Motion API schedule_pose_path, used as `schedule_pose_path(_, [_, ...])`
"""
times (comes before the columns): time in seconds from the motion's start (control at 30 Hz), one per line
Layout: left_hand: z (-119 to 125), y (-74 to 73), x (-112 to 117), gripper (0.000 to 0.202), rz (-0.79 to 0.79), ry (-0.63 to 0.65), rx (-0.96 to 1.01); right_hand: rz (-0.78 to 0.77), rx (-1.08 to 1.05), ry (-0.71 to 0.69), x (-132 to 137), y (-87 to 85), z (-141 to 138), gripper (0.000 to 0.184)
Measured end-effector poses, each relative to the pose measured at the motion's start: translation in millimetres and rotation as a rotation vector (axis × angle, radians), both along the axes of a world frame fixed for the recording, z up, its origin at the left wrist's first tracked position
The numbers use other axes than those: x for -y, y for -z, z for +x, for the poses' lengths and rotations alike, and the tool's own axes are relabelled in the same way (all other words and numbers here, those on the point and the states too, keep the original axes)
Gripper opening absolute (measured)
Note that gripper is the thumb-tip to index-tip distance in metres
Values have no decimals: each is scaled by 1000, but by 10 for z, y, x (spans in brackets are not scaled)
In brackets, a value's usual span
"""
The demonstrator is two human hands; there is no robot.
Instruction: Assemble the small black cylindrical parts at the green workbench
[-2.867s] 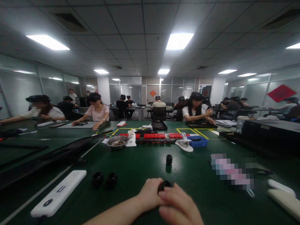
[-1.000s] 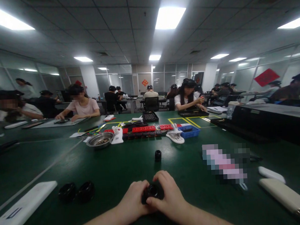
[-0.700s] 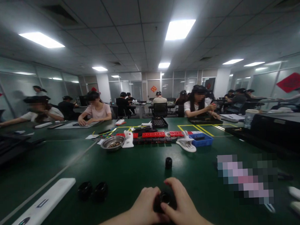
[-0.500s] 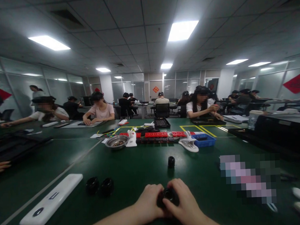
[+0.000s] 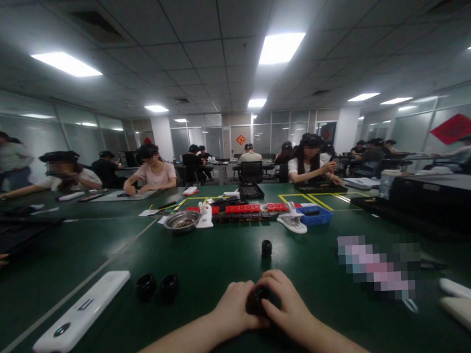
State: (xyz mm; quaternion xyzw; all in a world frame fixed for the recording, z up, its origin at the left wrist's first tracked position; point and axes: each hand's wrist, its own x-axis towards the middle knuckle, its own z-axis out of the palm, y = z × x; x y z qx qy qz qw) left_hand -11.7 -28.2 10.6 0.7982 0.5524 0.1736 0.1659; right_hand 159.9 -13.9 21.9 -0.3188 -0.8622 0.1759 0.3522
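Between my hands, near the table's front edge, is a round black part [image 5: 261, 296] with a hollow in its top. My left hand [image 5: 234, 306] is closed around its left side, its fingertips partly hidden. From the right, my right hand [image 5: 288, 305] grips the same part, thumb across the front and fingers over the far side. A smaller black cylindrical piece [image 5: 266, 248] stands upright just beyond my hands. To the left, two glossy black round parts, a left one [image 5: 146, 287] and a right one [image 5: 169, 288], sit side by side.
A long white device [image 5: 83, 310] lies at left. Farther back are a metal bowl [image 5: 182, 222], a red strip [image 5: 242, 208], a white clamp-like item [image 5: 292, 221] and a blue tray [image 5: 315, 216]. A blurred pinkish object [image 5: 374, 266] lies at right. Several people sit beyond.
The view has turned slightly, so most things sit a little farther left in the picture. Both hands stay closed on the black part, with the right fingers shifted slightly over it.
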Motion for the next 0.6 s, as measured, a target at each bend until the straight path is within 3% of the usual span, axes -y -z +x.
schedule_pose_path(0.07, [-2,-4,0,46,-1,5,0,-27,-12,-39,-1,11,16,27])
schedule_pose_path(0.17, [-1,-16,9,46,-15,-17,-25,-78,-23,41,6,19,10,39])
schedule_pose_path(0.27, [8,-34,22,43,-22,-23,-39,-117,8,123,36,-19,-28,36])
schedule_pose_path(0.37, [17,-54,28,41,-26,-6,-31,-123,33,66,61,-69,-44,24])
schedule_pose_path(0.5, [12,-56,21,46,-29,-4,-15,-105,9,-70,45,-40,-7,43])
schedule_pose_path(0.6, [4,-36,15,48,-28,-20,-23,-129,-11,43,27,1,1,45])
